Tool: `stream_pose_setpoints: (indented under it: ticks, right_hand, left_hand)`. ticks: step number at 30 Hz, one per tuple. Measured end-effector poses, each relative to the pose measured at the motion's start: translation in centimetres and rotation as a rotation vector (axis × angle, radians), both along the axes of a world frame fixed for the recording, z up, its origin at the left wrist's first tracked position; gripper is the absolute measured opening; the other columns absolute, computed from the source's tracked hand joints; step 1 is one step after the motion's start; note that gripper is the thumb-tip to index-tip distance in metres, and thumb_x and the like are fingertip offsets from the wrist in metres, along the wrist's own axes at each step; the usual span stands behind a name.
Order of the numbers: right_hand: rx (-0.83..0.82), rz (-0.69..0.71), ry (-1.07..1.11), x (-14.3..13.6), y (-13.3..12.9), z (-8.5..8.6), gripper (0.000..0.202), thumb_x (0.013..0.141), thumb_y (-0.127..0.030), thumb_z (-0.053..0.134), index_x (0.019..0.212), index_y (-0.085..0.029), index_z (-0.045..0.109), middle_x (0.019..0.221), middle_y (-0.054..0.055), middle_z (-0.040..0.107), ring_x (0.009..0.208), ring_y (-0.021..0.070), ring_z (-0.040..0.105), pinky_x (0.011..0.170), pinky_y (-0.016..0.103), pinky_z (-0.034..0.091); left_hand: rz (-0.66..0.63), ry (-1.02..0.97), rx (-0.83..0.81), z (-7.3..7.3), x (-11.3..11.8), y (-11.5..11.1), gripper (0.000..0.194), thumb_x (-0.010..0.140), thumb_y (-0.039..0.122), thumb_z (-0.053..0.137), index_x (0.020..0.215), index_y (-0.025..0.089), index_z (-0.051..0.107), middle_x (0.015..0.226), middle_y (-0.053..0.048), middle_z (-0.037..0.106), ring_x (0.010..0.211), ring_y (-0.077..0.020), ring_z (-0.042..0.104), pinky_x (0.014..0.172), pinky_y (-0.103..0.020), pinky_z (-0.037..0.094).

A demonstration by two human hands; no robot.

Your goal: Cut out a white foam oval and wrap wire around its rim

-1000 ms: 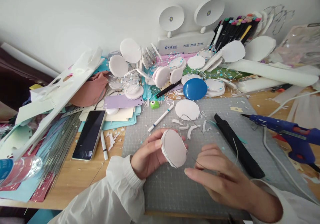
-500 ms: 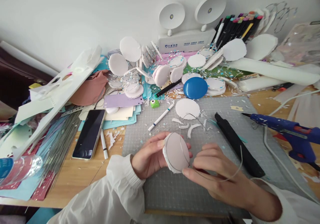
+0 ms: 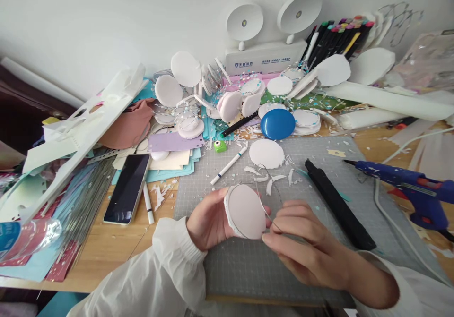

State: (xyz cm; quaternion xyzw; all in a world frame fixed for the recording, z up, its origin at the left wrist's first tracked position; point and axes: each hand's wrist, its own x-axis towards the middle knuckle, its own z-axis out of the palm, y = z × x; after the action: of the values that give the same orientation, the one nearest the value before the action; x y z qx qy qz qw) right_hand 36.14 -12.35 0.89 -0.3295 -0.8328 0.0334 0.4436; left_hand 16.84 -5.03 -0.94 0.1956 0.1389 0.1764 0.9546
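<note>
My left hand [image 3: 209, 220] is closed around a white round foam disc [image 3: 246, 211], fingers behind it and the thumb at its upper left edge. The disc is tilted, its smooth face towards me and its rough rim at the left. A thin wire [image 3: 272, 221] runs along the disc's right edge and loops up above it. With its fingers pinched on this wire, my right hand [image 3: 308, 244] is close to the disc's lower right edge. Just beyond lies another white disc [image 3: 266, 153] on the grey cutting mat [image 3: 244, 269].
Right of my hands lie a black knife-like tool [image 3: 338, 203] and a blue glue gun [image 3: 407, 180]. A white marker [image 3: 229, 165], a green punch [image 3: 219, 146] and foam scraps [image 3: 275, 182] are ahead. A phone [image 3: 126, 189] lies left; piled discs and a blue oval [image 3: 277, 124] stand behind.
The wire has shifted off the disc's face to its right edge. The disc has moved slightly left and up. My right hand keeps hold of the wire.
</note>
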Motion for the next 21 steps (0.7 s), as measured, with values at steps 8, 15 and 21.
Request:
stream_pose_setpoints:
  ticks: [8,15,21]
  right_hand:
    - [0.037,-0.085,-0.035,-0.27,0.11,0.58,0.024,0.079,0.003,0.062,0.091,-0.018,0.065,0.088,0.003,0.056,0.084,0.0162,0.049,0.081,0.037,0.053]
    - [0.056,-0.151,-0.022,-0.91,0.38,0.71,0.019,0.081,-0.001,0.063,0.081,-0.020,0.064,0.080,0.001,0.057,0.076,0.0148,0.050,0.076,0.034,0.054]
    - [0.019,-0.149,0.043,-0.92,0.33,0.48,0.021,0.082,-0.002,0.063,0.083,-0.022,0.061,0.079,-0.001,0.059,0.075,0.0136,0.054,0.074,0.032,0.056]
  left_hand:
    - [-0.085,-0.019,-0.033,-0.15,-0.14,0.02,0.065,0.083,0.054,0.054,0.125,0.005,0.058,0.111,-0.021,0.070,0.102,-0.0317,0.068,0.071,-0.031,0.055]
    - [-0.116,-0.025,-0.072,-0.63,-0.28,0.06,0.063,0.084,0.054,0.053,0.123,0.005,0.059,0.110,-0.019,0.071,0.099,-0.0280,0.069,0.080,-0.034,0.056]
    - [-0.087,0.012,-0.091,-0.14,-0.01,0.28,0.062,0.083,0.051,0.055,0.121,0.003,0.060,0.108,-0.020,0.071,0.098,-0.0266,0.070,0.078,-0.031,0.058]
